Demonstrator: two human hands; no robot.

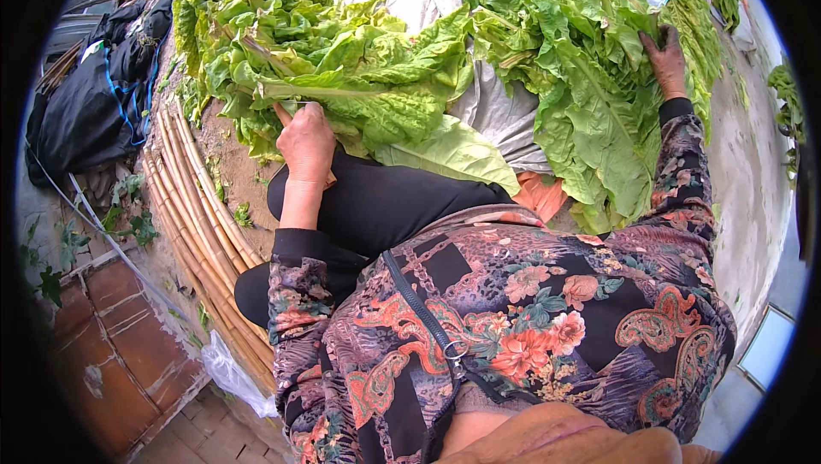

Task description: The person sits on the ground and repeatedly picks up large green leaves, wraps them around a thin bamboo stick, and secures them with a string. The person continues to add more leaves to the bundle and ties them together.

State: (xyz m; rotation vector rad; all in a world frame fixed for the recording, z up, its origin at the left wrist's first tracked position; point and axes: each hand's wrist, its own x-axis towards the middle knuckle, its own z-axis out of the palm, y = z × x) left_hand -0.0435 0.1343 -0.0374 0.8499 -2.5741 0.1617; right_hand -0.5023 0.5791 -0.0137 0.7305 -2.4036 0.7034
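A thick heap of large, broad green leaves (342, 62) lies in front of me on the left. My left hand (308, 143) is closed at its near edge, over my bent knee. A light-brown stick (330, 180) shows beside that wrist and seems to run under the hand; its middle is hidden. At the right, a second heap of similar leaves (590, 79) hangs toward me. My right hand (667, 62) rests on its outer edge, thumb and fingers apart, touching the leaves. One big pale leaf (453, 152) lies beyond my thigh, between the heaps.
Grey-white sheeting (500, 113) lies under and between the leaf heaps. Several long bamboo poles (201, 224) lie on the ground at my left. Past them are a black bag (107, 92), clear plastic (235, 374) and a rusty brown panel (120, 344). A pale wall-like surface (753, 156) stands at right.
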